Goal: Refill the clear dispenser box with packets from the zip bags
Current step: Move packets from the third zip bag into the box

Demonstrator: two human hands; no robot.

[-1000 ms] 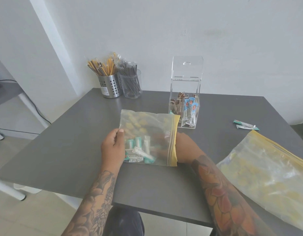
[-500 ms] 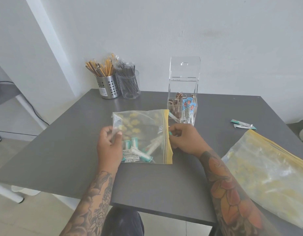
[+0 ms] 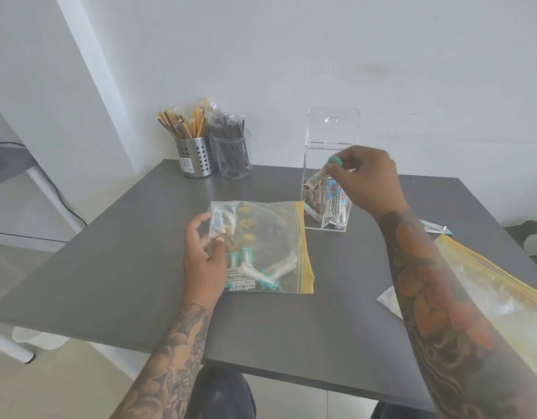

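I see the right hand (image 3: 366, 176) raised over the open top of the clear dispenser box (image 3: 327, 189), and its grip pinches one packet (image 3: 318, 176) with a teal end, tilted down into the box. The box stands upright on the grey surface (image 3: 140, 252), its lid lifted at the back, and it already holds brown sticks and blue-white packets in its lower part.

The left hand (image 3: 205, 258) rests on the surface and its grip holds the closed left edge of the small zip bag (image 3: 270, 237), thumb on top of the plastic. This bag lies flat just in front of the box, its yellow zip edge toward the box, with several teal-tipped packets inside near my left hand.

A larger zip bag (image 3: 502, 291) lies at the right, partly under the right forearm. Two loose packets (image 3: 436, 232) lie behind it. At the far edge stand a metal holder (image 3: 196, 158) and a clear cup (image 3: 234, 158), both filled with sticks.
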